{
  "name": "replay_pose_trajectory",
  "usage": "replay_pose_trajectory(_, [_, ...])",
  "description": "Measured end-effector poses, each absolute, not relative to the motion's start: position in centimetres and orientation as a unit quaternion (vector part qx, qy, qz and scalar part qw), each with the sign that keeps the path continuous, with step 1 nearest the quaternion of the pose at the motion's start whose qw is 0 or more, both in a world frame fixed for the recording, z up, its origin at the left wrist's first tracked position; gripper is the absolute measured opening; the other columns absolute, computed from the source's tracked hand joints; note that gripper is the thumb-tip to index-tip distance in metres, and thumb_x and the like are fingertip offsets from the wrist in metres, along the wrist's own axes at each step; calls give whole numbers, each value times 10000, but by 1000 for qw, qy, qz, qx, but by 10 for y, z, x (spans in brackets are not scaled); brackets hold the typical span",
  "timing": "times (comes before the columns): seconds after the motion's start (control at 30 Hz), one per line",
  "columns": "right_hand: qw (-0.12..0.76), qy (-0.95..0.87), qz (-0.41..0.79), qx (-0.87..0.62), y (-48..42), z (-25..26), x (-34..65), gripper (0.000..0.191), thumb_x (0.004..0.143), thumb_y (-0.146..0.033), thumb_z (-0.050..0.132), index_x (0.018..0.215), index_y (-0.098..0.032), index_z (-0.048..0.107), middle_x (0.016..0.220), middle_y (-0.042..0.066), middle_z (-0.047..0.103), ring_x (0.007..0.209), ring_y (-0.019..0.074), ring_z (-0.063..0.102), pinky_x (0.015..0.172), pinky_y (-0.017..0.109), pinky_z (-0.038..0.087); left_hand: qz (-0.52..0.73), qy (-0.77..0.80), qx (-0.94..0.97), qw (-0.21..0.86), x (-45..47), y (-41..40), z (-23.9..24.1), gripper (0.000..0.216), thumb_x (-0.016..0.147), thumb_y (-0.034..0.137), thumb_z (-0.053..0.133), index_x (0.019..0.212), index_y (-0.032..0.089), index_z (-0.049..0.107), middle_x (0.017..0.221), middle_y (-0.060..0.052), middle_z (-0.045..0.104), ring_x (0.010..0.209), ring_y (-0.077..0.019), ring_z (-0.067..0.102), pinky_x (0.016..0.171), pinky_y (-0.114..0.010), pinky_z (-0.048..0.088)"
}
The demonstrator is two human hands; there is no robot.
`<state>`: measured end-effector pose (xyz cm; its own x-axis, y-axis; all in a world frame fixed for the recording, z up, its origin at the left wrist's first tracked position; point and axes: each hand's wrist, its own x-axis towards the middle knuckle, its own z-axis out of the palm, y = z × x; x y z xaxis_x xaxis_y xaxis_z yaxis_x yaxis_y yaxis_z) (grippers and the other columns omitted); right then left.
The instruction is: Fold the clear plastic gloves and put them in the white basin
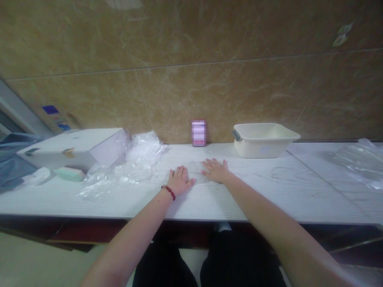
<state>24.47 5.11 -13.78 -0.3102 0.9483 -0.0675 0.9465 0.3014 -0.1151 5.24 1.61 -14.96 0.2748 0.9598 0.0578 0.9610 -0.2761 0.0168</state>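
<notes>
My left hand (179, 181) lies flat on the white wood-grain table (191, 203), fingers apart, a dark red beaded bracelet (169, 192) round its wrist. A short way to the right, my right hand (216, 171) also rests palm down with its fingers spread. Neither hand holds anything. Beyond them a small pinkish upright phone-like thing (198, 133), its face blurred, leans against the wall. To the right of it stands a cream plastic basin (263, 145) with a grey handle at its left end.
Left of my hands lie crumpled clear plastic wrap (131, 163), a white box (72, 149) and a pale green block (70, 173). More clear plastic (363, 161) lies at the far right. A brown tiled wall (191, 91) closes off the table's back edge.
</notes>
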Motion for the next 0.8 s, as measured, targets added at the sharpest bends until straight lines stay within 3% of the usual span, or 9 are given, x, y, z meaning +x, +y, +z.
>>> replay_pose_trajectory(0.17, [5, -803, 60, -593, 53, -140, 244, 604, 734, -615, 100, 1273, -342, 116, 1353, -26, 85, 1219, 258, 25, 875, 591, -17, -84, -590, -800, 69, 65, 19, -136, 539, 811, 392, 166, 1229, 74, 287, 1306, -138, 248, 1214, -240, 131, 960, -447, 72])
replay_pose_trajectory(0.33, [11, -807, 40, -589, 52, -142, 245, 537, 772, -542, 116, 1271, -344, 125, 1349, -38, 98, 1218, 262, 35, 849, 621, -26, -64, -547, -835, 20, 96, 35, -133, 471, 814, 333, 174, 1234, 145, 278, 1288, -86, 304, 1185, -218, 223, 951, -431, 146])
replay_pose_trajectory(0.63, [-6, -799, 27, -601, 51, -143, 245, 450, 823, -364, 120, 1272, -350, 98, 1352, -37, 90, 1219, 241, 56, 863, 609, 27, -45, -609, -792, -7, 96, 39, -150, 627, 767, 524, 130, 1258, 147, 230, 1330, -122, 188, 1207, -268, 138, 928, -497, 101])
replay_pose_trajectory(0.8, [-9, -793, 34, -608, 55, -146, 251, 480, 802, -468, 102, 1270, -358, 99, 1352, -44, 79, 1218, 265, 19, 844, 628, 22, -44, -647, -761, -21, 87, 34, -147, 747, 686, 646, 106, 1271, 192, 200, 1334, -142, 160, 1209, -316, 87, 865, -601, 31])
